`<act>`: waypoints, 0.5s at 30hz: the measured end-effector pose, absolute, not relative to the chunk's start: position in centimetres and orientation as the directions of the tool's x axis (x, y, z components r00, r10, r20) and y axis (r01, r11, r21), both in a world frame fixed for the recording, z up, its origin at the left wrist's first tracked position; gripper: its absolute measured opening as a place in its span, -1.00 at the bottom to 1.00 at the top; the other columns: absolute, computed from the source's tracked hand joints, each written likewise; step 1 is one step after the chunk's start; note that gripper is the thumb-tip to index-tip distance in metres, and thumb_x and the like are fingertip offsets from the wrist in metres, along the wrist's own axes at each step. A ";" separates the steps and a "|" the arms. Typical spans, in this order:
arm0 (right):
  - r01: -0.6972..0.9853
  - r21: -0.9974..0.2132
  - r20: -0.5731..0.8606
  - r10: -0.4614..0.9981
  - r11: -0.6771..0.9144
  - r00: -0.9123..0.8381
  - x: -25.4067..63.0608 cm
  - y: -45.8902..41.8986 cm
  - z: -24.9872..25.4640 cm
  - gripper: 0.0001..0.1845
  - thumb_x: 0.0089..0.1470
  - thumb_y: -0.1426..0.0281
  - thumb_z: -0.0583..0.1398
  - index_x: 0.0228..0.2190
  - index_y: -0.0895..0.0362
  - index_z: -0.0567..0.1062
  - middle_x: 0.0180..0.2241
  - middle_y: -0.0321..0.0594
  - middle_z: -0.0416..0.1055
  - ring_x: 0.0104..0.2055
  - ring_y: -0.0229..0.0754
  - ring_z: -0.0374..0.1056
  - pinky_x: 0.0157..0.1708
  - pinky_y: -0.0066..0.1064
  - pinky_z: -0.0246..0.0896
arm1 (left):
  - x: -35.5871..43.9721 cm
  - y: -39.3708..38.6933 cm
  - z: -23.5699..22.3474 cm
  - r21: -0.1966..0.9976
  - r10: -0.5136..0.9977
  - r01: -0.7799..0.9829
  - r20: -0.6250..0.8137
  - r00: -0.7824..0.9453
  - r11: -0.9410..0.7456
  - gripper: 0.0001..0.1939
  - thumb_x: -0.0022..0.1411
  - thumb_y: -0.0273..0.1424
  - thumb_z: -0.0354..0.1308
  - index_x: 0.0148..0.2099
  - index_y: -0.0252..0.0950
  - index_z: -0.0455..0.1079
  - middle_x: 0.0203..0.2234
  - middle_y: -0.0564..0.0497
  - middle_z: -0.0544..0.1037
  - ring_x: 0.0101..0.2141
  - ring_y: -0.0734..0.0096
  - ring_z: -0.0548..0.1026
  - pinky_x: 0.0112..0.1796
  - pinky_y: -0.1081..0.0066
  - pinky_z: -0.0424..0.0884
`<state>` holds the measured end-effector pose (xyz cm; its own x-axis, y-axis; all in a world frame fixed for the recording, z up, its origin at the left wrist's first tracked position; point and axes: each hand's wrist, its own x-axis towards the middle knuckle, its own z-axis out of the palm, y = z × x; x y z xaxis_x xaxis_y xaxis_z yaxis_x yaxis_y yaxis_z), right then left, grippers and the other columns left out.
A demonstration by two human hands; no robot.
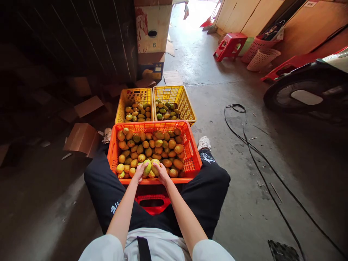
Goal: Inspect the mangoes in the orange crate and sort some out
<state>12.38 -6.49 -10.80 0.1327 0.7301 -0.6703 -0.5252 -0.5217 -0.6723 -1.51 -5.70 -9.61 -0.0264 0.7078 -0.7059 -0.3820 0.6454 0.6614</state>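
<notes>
Just above the near edge of an orange plastic crate (195,161), my two hands are side by side. Closed round a green-yellow oval fruit (147,168) is my left hand (139,172). My right hand (163,174) grips a yellower oval fruit (155,167), close beside the first one. The crate between my legs holds many similar fruits (145,144), from yellow and orange to brownish green. Which kind of fruit they are I cannot tell for sure.
Behind the orange crate stand two yellow crates (192,110), each with fewer fruits. Cardboard boxes (81,139) lie on the left. A black cable (255,148) runs over the floor at right, near a vehicle wheel (288,96). Farther off are a red stool (231,45) and pink baskets (262,59).
</notes>
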 end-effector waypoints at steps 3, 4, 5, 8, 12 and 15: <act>-0.536 -0.664 -0.677 0.723 -0.521 0.136 12.5 -6.4 -10.7 -0.58 -0.31 0.13 0.51 -0.49 0.08 0.51 -0.54 -0.31 0.51 -0.41 -0.14 0.46 -0.43 -0.40 0.36 | -1.5 -5.5 -9.4 0.645 0.681 -0.352 -0.732 -0.027 0.679 -0.68 0.14 -0.24 0.51 -0.18 -0.36 0.62 -0.33 -0.12 0.70 -0.24 0.19 0.67 -0.35 0.48 0.52; -0.537 -0.662 -0.682 0.717 -0.523 0.142 12.6 -6.4 -10.6 -0.61 -0.29 0.13 0.50 -0.50 0.08 0.52 -0.54 -0.31 0.51 -0.41 -0.13 0.47 -0.43 -0.40 0.35 | -1.5 -5.5 -9.4 0.642 0.674 -0.346 -0.738 -0.034 0.684 -0.68 0.14 -0.23 0.51 -0.17 -0.34 0.63 -0.32 -0.12 0.71 -0.22 0.17 0.68 -0.34 0.47 0.53; -0.537 -0.659 -0.688 0.710 -0.526 0.149 12.6 -6.3 -10.6 -0.63 -0.26 0.13 0.49 -0.50 0.08 0.54 -0.53 -0.31 0.52 -0.41 -0.13 0.47 -0.44 -0.41 0.35 | -1.4 -5.5 -9.4 0.642 0.673 -0.344 -0.739 -0.040 0.685 -0.69 0.14 -0.23 0.51 -0.16 -0.33 0.64 -0.29 -0.12 0.72 -0.18 0.15 0.68 -0.32 0.45 0.55; -0.543 -0.632 -0.723 0.673 -0.553 0.157 12.8 -6.3 -10.5 -0.70 -0.19 0.15 0.45 -0.49 0.10 0.59 -0.52 -0.28 0.55 -0.42 -0.16 0.47 -0.45 -0.43 0.34 | -1.1 -5.4 -9.4 0.663 0.693 -0.359 -0.719 -0.061 0.657 -0.79 0.17 -0.30 0.49 -0.19 -0.30 0.65 -0.18 -0.14 0.74 -0.02 0.12 0.67 -0.12 0.39 0.60; -0.546 -0.587 -0.760 0.639 -0.597 0.118 12.8 -6.2 -10.9 -0.73 -0.08 0.13 0.40 -0.44 0.08 0.62 -0.52 -0.23 0.59 -0.43 -0.10 0.52 -0.46 -0.39 0.36 | -1.0 -5.3 -9.6 0.653 0.682 -0.402 -0.726 -0.089 0.642 -0.82 0.29 -0.28 0.42 -0.18 -0.30 0.61 -0.12 -0.18 0.73 0.04 0.10 0.66 0.04 0.28 0.60; -0.519 -0.641 -0.717 0.682 -0.566 0.142 12.6 -6.1 -11.9 -0.67 -0.04 0.05 0.37 -0.44 0.06 0.60 -0.55 -0.20 0.57 -0.40 -0.02 0.56 -0.42 -0.33 0.41 | -1.2 -5.2 -10.1 0.575 0.626 -0.463 -0.778 -0.054 0.674 -0.68 0.40 -0.15 0.31 -0.03 -0.31 0.56 -0.15 -0.22 0.72 -0.07 0.08 0.70 -0.08 0.20 0.67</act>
